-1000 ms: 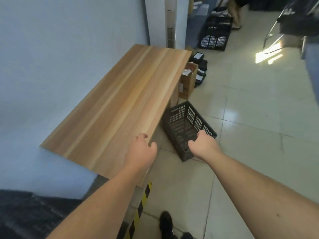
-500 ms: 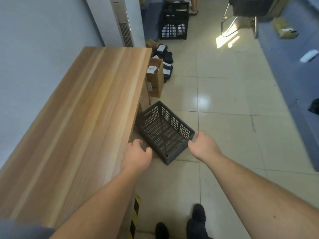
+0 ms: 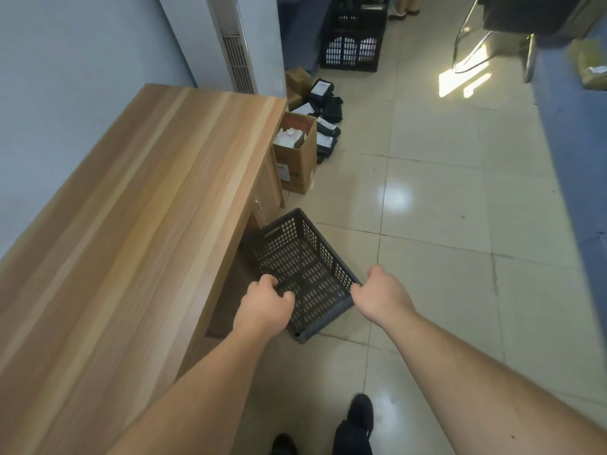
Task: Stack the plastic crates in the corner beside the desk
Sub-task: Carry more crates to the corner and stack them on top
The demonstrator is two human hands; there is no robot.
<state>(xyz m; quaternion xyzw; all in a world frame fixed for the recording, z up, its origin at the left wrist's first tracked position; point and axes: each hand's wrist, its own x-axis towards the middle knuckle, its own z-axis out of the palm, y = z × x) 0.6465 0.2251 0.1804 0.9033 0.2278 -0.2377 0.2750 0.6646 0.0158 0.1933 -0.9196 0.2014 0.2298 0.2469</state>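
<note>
Grey perforated plastic crate [image 3: 303,274] sitting on the tiled floor [image 3: 437,264] just right of the wooden desk [image 3: 138,231], far-left corner tucked partly under the desk edge. Only one view, head cam, looking down.

Both hands on the near end of it. Left hand [image 3: 264,308] curled over the near-left rim, fingers wrapped down into the crate. Right hand [image 3: 382,295] closed round the near-right rim corner, knuckles up, fingertips hidden, so how far they hook under: can't tell. Looks like a proper two-handed grab though.

Key relation: long axis runs from near-right to far-left, skewed to the desk front rather than square with it. Open side faces up. Hands about equally close, one on each side of the short near end, so probably a straight lift with no reaching.

Further off, up the aisle: black crate [image 3: 353,49] standing against the far wall area, well apart from this one. Cardboard box [image 3: 300,159] and a pile of dark packets [image 3: 326,126] past the desk's far end, between the two crates.

Guess at the step: pick up, carry toward that far stack. Nothing lifted yet as far as can be judged.
</note>
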